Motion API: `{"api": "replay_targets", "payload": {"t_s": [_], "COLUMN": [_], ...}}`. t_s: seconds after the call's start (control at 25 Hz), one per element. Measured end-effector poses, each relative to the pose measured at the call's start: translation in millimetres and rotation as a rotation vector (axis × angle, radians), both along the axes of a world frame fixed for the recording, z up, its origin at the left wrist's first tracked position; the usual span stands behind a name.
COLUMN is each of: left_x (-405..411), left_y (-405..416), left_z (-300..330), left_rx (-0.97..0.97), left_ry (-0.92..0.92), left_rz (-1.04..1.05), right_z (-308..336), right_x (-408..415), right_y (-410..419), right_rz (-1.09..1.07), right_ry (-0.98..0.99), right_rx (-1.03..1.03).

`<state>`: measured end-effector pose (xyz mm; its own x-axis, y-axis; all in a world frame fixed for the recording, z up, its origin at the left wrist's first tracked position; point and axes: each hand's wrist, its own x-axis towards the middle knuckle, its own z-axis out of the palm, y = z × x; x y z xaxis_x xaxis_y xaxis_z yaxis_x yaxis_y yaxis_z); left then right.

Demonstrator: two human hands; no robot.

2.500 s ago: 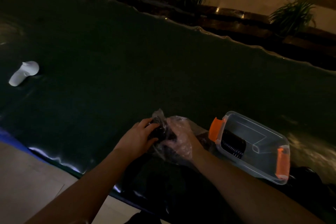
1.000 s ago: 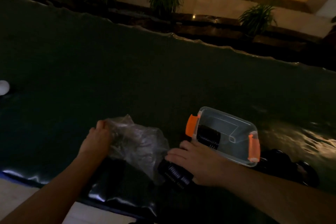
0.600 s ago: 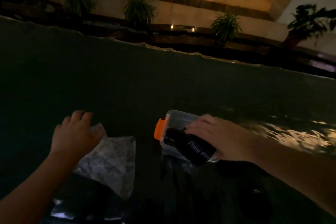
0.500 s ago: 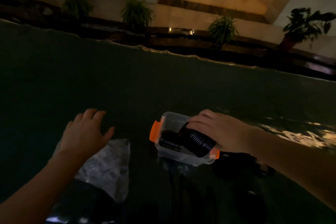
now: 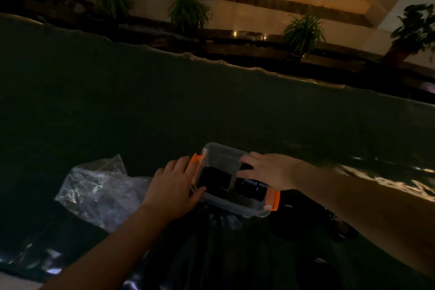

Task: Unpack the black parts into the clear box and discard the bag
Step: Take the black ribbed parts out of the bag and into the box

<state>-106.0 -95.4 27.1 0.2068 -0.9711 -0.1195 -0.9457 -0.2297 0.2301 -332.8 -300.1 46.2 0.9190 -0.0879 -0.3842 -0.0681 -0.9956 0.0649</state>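
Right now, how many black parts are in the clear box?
2. One black ribbed part lies at the left end of the clear box by the left hand; the other lies at the right end, under the right hand. More may be hidden.

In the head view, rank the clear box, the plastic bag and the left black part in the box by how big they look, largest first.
1. plastic bag, crumpled on the dark cover, spreads widest.
2. clear box, a little smaller; hands hide parts of it, so this gap is unsure.
3. left black part, clearly smallest, sitting inside the box.
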Motion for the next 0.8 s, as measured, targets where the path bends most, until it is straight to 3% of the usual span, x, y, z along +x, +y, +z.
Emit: {"api": "replay_targets", "payload": {"t_s": [0.28, 0.48, 0.6, 0.8], "left_x": [-10, -11, -10, -6], "left_y": [0, -2, -1, -4], "left_z": [-15, -17, -19, -24], "left_rx": [-0.009, -0.02, -0.03, 0.027], "left_ry": [0.034, 0.029, 0.043, 0.318], "left_rz": [-0.008, -0.001, -0.004, 0.112], "right_z": [-28, -42, -48, -50], "right_x": [18, 29, 28, 36], "right_y": [-1, 5, 6, 7], "right_rz": [0.061, 0.11, 0.034, 0.059], "right_ry": [0.181, 0.158, 0.094, 0.073], "right_rx": [0.076, 0.094, 0.181, 0.163]}}
